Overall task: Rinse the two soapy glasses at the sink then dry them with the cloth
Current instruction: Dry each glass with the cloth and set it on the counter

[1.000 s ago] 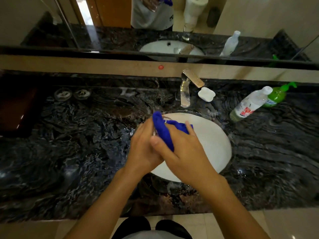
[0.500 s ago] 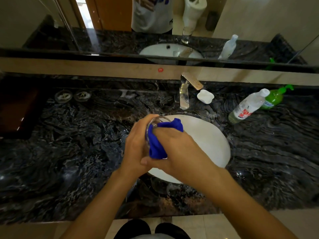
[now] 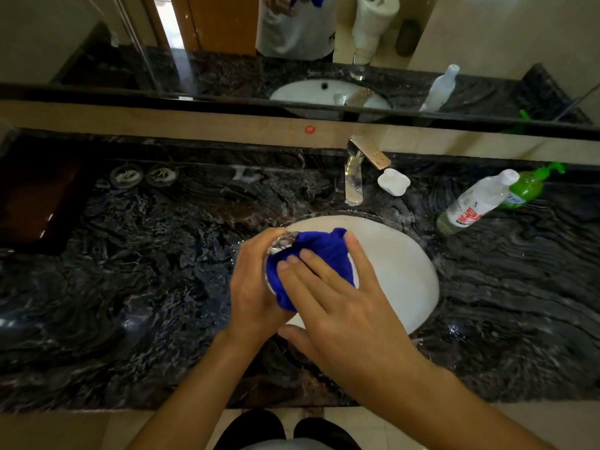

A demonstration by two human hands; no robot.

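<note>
left hand (image 3: 256,287) grips glass (image 3: 281,242) | blue cloth (image 3: 319,251) stuffed in glass | right hand (image 3: 344,306) straight-fingered, pressing it | over sink (image 3: 397,263)

Place was bathroom: dark marble counter (image 3: 130,287) with inset white oval sink (image 3: 399,271), gold-toned faucet (image 3: 355,177), wall mirror (image 3: 292,43) above, white soap dish (image 3: 393,181), green pump bottle (image 3: 527,186).

A clear glass (image 3: 281,242) lay tipped on its side above the near-left edge of the white oval sink (image 3: 399,271). Its mouth faced right and the left hand (image 3: 256,287) gripped its body. A deep-blue cloth (image 3: 315,254) was bunched into the mouth and spilled out, pressed by the straight fingers of the right hand (image 3: 341,306).
</note>
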